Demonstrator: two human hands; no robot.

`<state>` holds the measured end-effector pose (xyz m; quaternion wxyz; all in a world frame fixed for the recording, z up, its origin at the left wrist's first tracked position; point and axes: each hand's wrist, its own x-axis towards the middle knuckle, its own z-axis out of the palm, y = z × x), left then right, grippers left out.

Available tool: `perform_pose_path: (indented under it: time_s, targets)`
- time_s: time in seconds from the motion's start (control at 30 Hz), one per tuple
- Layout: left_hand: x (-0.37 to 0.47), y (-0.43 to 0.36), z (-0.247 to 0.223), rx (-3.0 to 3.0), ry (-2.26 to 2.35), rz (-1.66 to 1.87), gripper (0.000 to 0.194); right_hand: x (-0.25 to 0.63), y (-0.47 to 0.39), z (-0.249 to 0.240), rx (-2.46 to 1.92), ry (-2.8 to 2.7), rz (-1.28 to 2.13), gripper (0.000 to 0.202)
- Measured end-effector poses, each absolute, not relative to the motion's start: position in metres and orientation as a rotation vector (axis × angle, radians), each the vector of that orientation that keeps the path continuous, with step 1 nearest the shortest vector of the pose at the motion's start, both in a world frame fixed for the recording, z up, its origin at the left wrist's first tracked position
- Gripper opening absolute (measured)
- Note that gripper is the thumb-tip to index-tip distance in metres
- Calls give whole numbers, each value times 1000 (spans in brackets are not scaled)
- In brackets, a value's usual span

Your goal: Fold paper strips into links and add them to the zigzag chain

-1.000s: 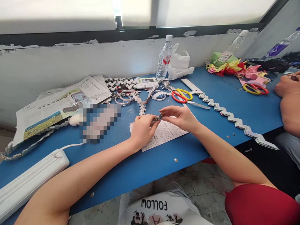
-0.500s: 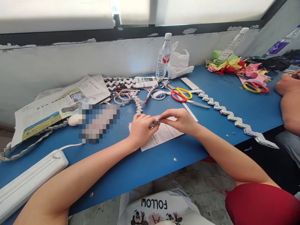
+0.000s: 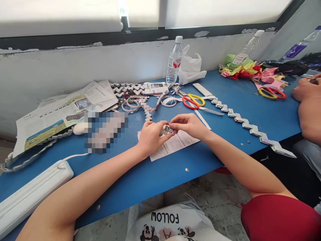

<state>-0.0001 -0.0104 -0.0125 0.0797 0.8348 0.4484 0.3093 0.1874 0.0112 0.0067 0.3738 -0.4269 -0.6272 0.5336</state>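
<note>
A short folded-paper chain (image 3: 166,130), grey and white like newsprint, is pinched between my two hands over the middle of the table. My left hand (image 3: 151,136) is closed round its left part, thumb below and fingers above. With thumb and fingertips, my right hand (image 3: 185,126) grips its right end. Under both hands lies a printed newspaper sheet (image 3: 170,147). A zigzag paper chain (image 3: 148,113) rises from behind my left fingers towards the wall; whether it joins the held piece is hidden.
Red-and-yellow scissors (image 3: 194,101) and a long zigzag chain (image 3: 242,123) lie to the right. Newspapers (image 3: 65,113) and a white power strip (image 3: 37,197) are on the left. A water bottle (image 3: 174,62) stands at the back. Another person's hand (image 3: 308,90) rests far right.
The held paper chain has turned so more of its woven face shows. My right hand has shifted slightly left and up, still pinching its end.
</note>
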Motion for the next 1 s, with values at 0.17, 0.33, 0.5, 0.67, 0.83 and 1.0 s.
perform_pose_path:
  time_s: [0.17,0.33,0.5,0.67,0.83,1.0]
  targets:
    - [-2,-10,-13,2531,1264,939,32,187,11,12,-1096,-1591,1382,32]
    - [-3,-9,-12,2519,1278,919,32,188,15,8,-1095,-1543,1425,35]
    - [-3,-10,-10,2382,1323,942,33,190,14,3,-1101,-1625,1153,36]
    - [-3,-10,-8,2280,1360,985,33,193,5,6,-1118,-2125,512,20]
    - [-4,-9,-10,2286,1338,993,31,191,2,1,-1077,-2330,134,26]
    - [-5,-9,-11,2306,1336,966,32,190,5,-5,-1111,-2399,43,27]
